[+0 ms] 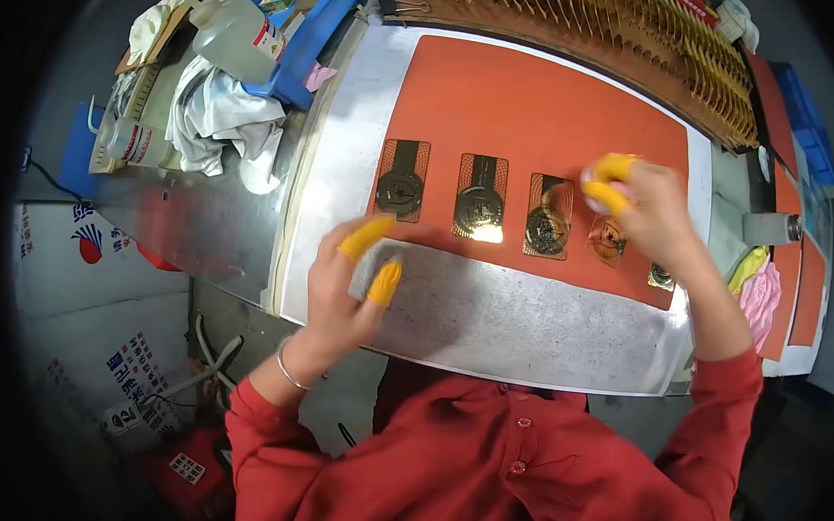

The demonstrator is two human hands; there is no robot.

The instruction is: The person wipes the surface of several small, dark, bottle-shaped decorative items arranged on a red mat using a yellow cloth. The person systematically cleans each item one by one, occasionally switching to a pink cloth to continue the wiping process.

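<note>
Several shiny gold-and-dark rectangular plates with a round emblem lie in a row on the orange mat (pixel 533 99). My left hand (pixel 338 281), with yellow finger cots on two fingers, is open at the mat's near left edge. It holds nothing, and its fingertip is close below the leftmost plate (pixel 401 179). To its right lie a second plate (pixel 481 197) and a third plate (pixel 549 216). My right hand (pixel 653 209), also in yellow finger cots, pinches a small pinkish-white wad (pixel 594 190) above a fourth, partly covered plate (pixel 608 240). My wrist partly hides the rightmost plate (pixel 661 275).
Along the far edge stands a brown rack (pixel 590 37) of many gold-coloured curved pieces. At the left are a clear jug (pixel 236 38), a blue bin (pixel 300 54) and a crumpled white cloth (pixel 224 121). Pink cloth (pixel 758 295) and a metal can (pixel 773 228) sit at right.
</note>
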